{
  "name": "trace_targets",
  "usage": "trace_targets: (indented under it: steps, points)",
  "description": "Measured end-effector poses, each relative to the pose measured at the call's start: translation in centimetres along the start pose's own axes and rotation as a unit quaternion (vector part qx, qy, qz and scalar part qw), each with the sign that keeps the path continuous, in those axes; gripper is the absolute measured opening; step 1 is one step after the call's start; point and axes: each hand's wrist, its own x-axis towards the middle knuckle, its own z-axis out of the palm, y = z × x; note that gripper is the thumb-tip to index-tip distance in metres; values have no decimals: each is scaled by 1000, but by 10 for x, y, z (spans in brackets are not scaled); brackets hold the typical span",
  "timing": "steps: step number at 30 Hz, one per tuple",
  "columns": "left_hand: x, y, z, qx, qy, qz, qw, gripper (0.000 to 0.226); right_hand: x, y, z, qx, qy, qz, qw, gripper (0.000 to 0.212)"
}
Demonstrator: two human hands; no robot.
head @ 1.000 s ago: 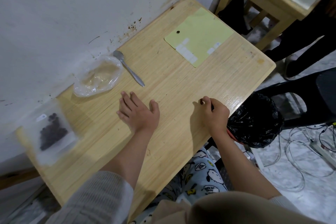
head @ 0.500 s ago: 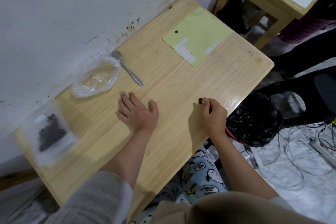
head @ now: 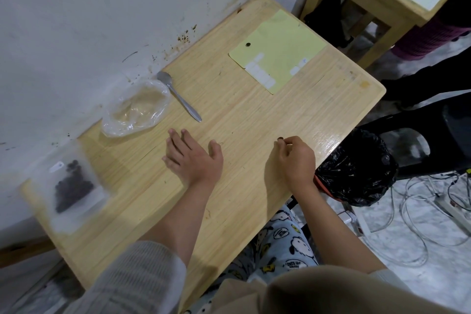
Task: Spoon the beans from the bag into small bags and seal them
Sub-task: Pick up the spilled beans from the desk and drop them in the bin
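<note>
1 view only, from a head-worn wide-angle camera looking forward and steeply down at close range onto a pale wooden rectangular table (head: 254,120), which sits skewed in frame. The white wall (head: 102,7) fills upper left; grey floor (head: 420,250) lower right. No 2nd view overlaps.

Bean (head: 280,138) pinched in right hand (head: 297,158)

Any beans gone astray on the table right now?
Yes. One dark bean lies on the pale green sheet, far from the small clear bag of beans; the right hand pinches another stray bean.
</note>
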Motion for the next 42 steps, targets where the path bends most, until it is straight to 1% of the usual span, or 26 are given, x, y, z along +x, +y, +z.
trace_targets:
  steps: [3, 8, 11, 14, 17, 21, 24, 26, 27, 29, 31, 33, 37, 40, 42]
  points:
    - [0, -1, 1, 4, 1, 2, 1000, 78, 0, -3, -3, 21, 6, -11, 1000, 24]
    - [0, -1, 2, 2, 3, 3, 1000, 78, 3, -5, -7, 62, -15, -9, 998, 19]
    - [0, 0, 1, 2, 0, 1, 1000, 78, 4, -7, -7, 70, -21, -14, 997, 21]
    - [0, -1, 2, -4, 6, 3, 1000, 78, 4, -6, -9, 97, -50, -26, 994, 16]
    - [1, -2, 2, -7, 11, 4, 1000, 81, 5, -2, -8, 134, -81, -14, 988, 14]
    - [1, -2, 2, -2, 8, 5, 1000, 79, 5, -1, -8, 183, -60, 27, 981, 18]
    - [0, -2, 2, -3, -2, 4, 1000, 78, 4, -2, -8, 173, -34, 31, 984, 34]
    - [0, -2, 2, -5, 1, 4, 1000, 78, 5, 0, -7, 151, -1, 21, 988, 40]
    - [0, -2, 1, -7, 3, 3, 1000, 77, 6, 1, -7, 128, 21, 8, 992, 40]
    - [0, -2, 1, -7, 7, 3, 1000, 78, 7, 2, -7, 88, 49, -16, 995, 32]
    - [0, -1, 1, -5, 6, 5, 1000, 78, 8, 1, -6, 75, 40, -13, 996, 26]
    - [0, -1, 2, -6, 7, 5, 1000, 78, 10, 1, -4, 53, 25, -7, 998, 26]
    - [0, -2, 2, -1, 13, 7, 1000, 78, 13, 2, 1, 9, 6, -45, 999, 23]
    - [0, -2, 3, 1, 18, 8, 1000, 77, 12, -1, 0, 2, 22, -68, 997, 22]
    - [0, -2, 3, 1, 23, 9, 1000, 77, 14, -6, -5, 38, 29, -45, 998, 19]
